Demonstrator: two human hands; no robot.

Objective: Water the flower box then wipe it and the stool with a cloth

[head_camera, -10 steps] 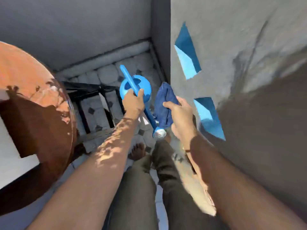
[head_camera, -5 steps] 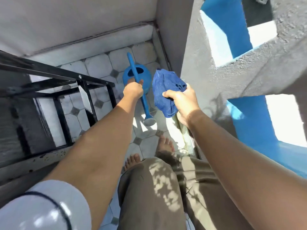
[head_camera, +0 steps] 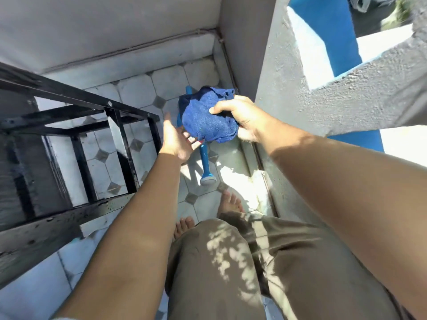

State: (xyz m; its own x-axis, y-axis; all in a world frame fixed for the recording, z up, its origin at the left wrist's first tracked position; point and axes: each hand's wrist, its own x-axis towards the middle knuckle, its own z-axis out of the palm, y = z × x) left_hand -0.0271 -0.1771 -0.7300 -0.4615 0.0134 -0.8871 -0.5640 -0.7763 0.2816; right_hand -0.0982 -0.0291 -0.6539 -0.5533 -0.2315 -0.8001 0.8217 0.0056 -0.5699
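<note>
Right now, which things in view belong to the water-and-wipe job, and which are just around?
Job:
- blue cloth, bunched in the right hand
- blue watering can, on the floor tiles, mostly hidden by the cloth
- left hand, open, grip empty

Just around:
- black metal frame
- grey parapet wall
- tiled floor

Looking down, I see a floor of pale octagonal tiles (head_camera: 135,91) with small dark diamond insets, meeting a light plaster wall (head_camera: 104,26) at the top of the view. A black metal frame (head_camera: 115,125) of bars stands on the left over the tiles, its nearest bar chipped and worn. On the right rises a rough grey concrete railing (head_camera: 346,88) with blue-painted openings, and my bare feet (head_camera: 232,200) and olive trousers (head_camera: 231,273) show below.
</note>
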